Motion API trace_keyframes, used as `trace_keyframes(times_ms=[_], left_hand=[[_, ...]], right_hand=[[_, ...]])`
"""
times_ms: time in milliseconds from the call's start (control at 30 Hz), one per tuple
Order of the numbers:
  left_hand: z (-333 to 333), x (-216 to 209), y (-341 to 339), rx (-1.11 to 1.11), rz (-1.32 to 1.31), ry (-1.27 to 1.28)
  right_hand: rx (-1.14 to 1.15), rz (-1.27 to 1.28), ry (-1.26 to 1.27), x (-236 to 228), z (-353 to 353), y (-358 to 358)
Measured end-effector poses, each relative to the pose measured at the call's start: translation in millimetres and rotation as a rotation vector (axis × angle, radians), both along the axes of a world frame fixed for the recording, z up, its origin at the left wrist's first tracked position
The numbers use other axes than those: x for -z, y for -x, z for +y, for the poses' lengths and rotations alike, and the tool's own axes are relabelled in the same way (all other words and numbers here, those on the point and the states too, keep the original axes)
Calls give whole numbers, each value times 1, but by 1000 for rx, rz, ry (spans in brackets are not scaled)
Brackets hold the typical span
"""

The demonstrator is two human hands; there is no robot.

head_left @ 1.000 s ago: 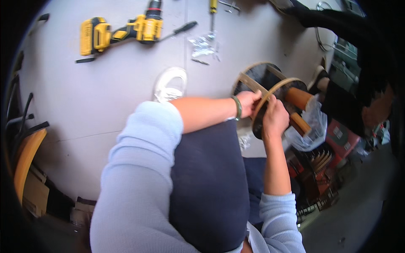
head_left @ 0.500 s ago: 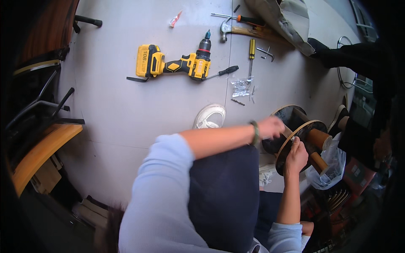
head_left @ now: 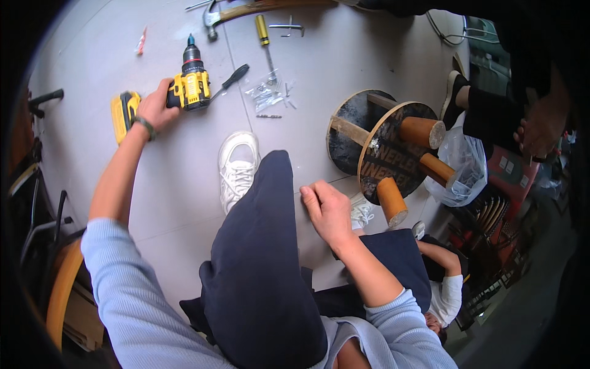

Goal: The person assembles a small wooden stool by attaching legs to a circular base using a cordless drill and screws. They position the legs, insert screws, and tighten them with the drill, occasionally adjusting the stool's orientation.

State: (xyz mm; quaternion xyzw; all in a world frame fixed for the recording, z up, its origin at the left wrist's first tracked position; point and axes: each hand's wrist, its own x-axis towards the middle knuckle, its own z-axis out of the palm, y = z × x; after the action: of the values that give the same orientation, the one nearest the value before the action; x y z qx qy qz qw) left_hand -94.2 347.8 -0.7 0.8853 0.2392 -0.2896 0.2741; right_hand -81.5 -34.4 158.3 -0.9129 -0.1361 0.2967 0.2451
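My left hand (head_left: 155, 112) is wrapped round the handle of a yellow and black cordless drill (head_left: 195, 89), which lies on the floor. My right hand (head_left: 332, 212) is curled in a loose fist beside my knee, apart from the stool; its palm is hidden, so I cannot make out what is in it. To its right lies a small round wooden stool (head_left: 393, 163), tipped on its side. Two black discs are joined by wooden bars, and several orange-brown legs stick out of the nearer disc.
Beyond the drill lie a black-handled screwdriver (head_left: 236, 76), a yellow-handled screwdriver (head_left: 262, 31), hex keys (head_left: 295, 26), a hammer (head_left: 211, 18), a small clear bag (head_left: 264, 96) and a drill bit (head_left: 268, 116). A plastic bag (head_left: 464, 169) and another person's hand (head_left: 544, 129) are at right.
My left hand has left the stool, swung far left and taken hold of the drill. The right hand has let go of the stool and drawn back toward my knee. The view has shifted.
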Motion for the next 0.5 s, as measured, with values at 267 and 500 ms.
trace_keyframes(times_ms=[267,500], left_hand=[[-160,-73,2,-276,-635,949],[-259,-154,-9,19,-649,1609]], right_hand=[[18,-67,-377,-16,44,-42],[217,9,-184,-78,-11,-40]])
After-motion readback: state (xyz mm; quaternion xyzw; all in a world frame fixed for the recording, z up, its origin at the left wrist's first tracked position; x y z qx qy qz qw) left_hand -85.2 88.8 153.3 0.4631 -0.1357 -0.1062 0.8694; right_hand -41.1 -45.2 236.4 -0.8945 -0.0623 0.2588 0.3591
